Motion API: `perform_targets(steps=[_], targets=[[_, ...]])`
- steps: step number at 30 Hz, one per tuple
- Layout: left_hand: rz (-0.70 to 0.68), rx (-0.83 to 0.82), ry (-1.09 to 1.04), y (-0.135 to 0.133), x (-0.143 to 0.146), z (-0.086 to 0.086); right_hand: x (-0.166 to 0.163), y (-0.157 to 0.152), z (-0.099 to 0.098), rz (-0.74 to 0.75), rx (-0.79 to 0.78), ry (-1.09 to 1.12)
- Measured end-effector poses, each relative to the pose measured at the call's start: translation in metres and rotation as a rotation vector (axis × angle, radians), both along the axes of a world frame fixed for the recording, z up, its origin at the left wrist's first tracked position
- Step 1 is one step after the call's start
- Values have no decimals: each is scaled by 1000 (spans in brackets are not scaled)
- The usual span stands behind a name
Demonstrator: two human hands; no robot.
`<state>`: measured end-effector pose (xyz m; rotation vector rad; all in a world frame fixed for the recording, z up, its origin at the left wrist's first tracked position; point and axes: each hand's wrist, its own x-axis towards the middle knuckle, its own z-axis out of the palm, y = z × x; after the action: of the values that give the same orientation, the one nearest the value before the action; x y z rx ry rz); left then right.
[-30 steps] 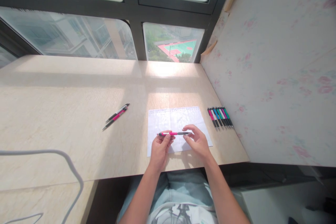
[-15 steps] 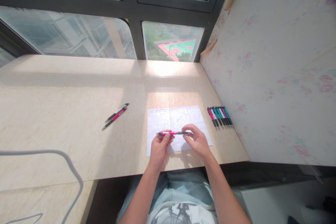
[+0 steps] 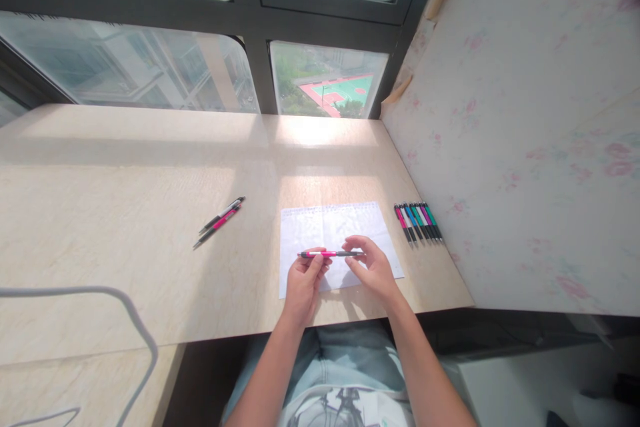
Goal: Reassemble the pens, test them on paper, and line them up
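A pink ballpoint pen (image 3: 327,254) with a black grip lies level across my two hands, above a white sheet of paper (image 3: 300,227). My left hand (image 3: 304,279) pinches its pink barrel between thumb and fingers. At the black grip end, my right hand (image 3: 374,270) curls its fingers round the pen near the tip; thumb and forefinger stand somewhat apart there, and the exact contact is partly hidden. Off to the left, a pink pen (image 3: 220,225) and a white pen (image 3: 225,213) rest side by side, slanted.
A row of several coloured pens (image 3: 419,223) lies on the table (image 3: 125,213) right of the paper, close to the flowered wall (image 3: 525,147). A grey cable (image 3: 133,310) loops over the left front. Windows with dark frames (image 3: 265,73) rise behind the table.
The right hand's thumb and forefinger have shifted slightly left along the pen's grip. My left hand and the pen stay almost where they were.
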<state>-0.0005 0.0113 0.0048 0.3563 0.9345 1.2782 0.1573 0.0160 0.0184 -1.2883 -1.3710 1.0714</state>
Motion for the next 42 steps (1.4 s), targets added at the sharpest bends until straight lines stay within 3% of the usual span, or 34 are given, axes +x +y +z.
perform_targets(steps=[7,15,23,31,38,42], targets=[[-4,0,0,-1,0,-1,-5,3,3,-21,-130,25],[5,5,-8,0,-1,-3,0,1,7,21,55,-60],[7,-5,-1,0,0,-3,-3,4,6,15,-119,0],[9,-2,-9,0,-1,-2,1,0,10,57,88,-102],[9,-5,1,0,-1,-1,0,2,11,40,-65,-126],[0,3,-10,0,-1,-1,4,1,9,34,-7,-126]])
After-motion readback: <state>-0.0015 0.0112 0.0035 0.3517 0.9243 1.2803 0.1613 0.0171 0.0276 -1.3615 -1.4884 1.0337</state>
